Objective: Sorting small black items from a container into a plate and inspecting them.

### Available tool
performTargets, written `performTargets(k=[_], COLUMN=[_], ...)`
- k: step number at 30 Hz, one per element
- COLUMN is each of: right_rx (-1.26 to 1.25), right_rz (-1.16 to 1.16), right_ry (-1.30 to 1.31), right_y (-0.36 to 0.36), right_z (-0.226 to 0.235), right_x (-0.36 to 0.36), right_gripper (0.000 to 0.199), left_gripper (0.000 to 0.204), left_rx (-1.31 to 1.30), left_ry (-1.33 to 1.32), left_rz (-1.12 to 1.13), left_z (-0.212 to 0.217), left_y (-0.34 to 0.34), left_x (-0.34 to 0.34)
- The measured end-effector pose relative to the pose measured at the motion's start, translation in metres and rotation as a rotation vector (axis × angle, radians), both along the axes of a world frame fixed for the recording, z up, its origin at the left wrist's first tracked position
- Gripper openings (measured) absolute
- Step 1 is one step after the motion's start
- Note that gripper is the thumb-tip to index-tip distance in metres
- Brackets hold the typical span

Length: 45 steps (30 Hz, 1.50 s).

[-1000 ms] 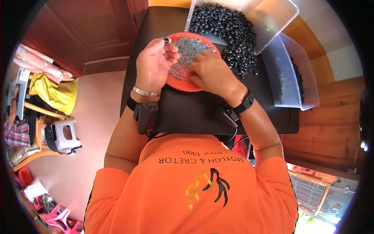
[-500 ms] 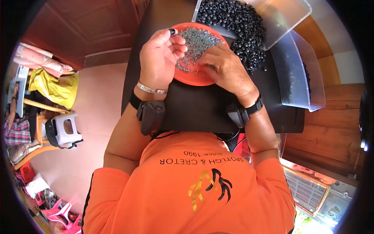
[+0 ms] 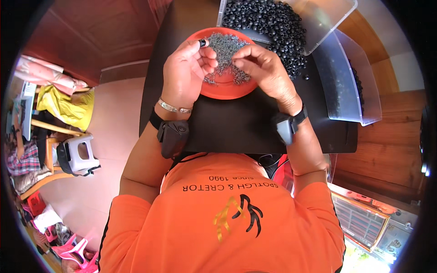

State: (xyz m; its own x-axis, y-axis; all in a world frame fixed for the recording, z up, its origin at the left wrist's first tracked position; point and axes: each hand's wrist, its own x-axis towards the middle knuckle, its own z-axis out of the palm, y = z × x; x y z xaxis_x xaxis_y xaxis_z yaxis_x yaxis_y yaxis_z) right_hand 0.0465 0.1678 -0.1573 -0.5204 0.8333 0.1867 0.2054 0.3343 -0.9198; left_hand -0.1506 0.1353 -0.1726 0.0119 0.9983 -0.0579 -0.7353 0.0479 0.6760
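One black bead (image 3: 202,43) sits at the tips of the left hand's (image 3: 184,68) thumb and forefinger, which seem to pinch it over the far left part of a red dish (image 3: 223,93), while the other fingers curl loosely with the palm turned inward. The right hand (image 3: 267,70) hangs over the right side of the dish, its thumb and forefinger drawn close together at the tips (whether a tiny piece sits between them, I cannot tell). Small metal pieces (image 3: 225,48) lie heaped in the dish, with bare red showing at the near side. To the far right, a pile of black beads (image 3: 268,27) lies in a clear bin (image 3: 325,36) and past its near edge, over the dark table (image 3: 227,132); a loose bead (image 3: 306,77) rests just right of the pile. The bead looks light, hard and smooth, probably plastic, so it should stand a firm pinch but may slip or roll if squeezed off-centre; opposite points on its rounded sides look the best hold. The metal pieces look light, stiff and fiddly, apt to catch on one another, and best taken singly by the fingertips.
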Motion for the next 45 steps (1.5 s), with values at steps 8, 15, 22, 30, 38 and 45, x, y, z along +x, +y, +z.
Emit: performTargets(k=[8, 15, 22, 30, 38, 45], right_rx=[-0.328, -0.258, -0.117, 0.161, 0.570, 0.545], right_rz=[0.076, 0.053, 0.062, 0.045, -0.039, -0.016], right_ry=[0.459, 0.483, 0.399, 0.301, 0.132, 0.223], right_y=[0.006, 0.005, -0.004, -0.010, -0.007, -0.008], right_z=[-0.002, -0.003, 0.005, 0.000, -0.001, 0.000], right_x=[0.008, 0.006, -0.001, -0.010, -0.008, -0.012], right_gripper=[0.022, 0.019, 0.013, 0.013, 0.021, 0.011], left_gripper=[0.017, 0.017, 0.020, 0.015, 0.015, 0.021], left_rx=[0.076, 0.107, 0.123, 0.048, -0.008, 0.059], left_ry=[0.083, 0.070, 0.094, -0.007, -0.086, -0.013], left_rz=[-0.223, -0.323, -0.378, -0.359, -0.358, -0.428], left_z=[0.000, -0.002, -0.005, -0.008, -0.003, -0.005], left_y=[-0.009, -0.010, -0.010, -0.008, -0.008, -0.010], left_x=[0.016, 0.021, 0.021, 0.021, 0.024, 0.021])
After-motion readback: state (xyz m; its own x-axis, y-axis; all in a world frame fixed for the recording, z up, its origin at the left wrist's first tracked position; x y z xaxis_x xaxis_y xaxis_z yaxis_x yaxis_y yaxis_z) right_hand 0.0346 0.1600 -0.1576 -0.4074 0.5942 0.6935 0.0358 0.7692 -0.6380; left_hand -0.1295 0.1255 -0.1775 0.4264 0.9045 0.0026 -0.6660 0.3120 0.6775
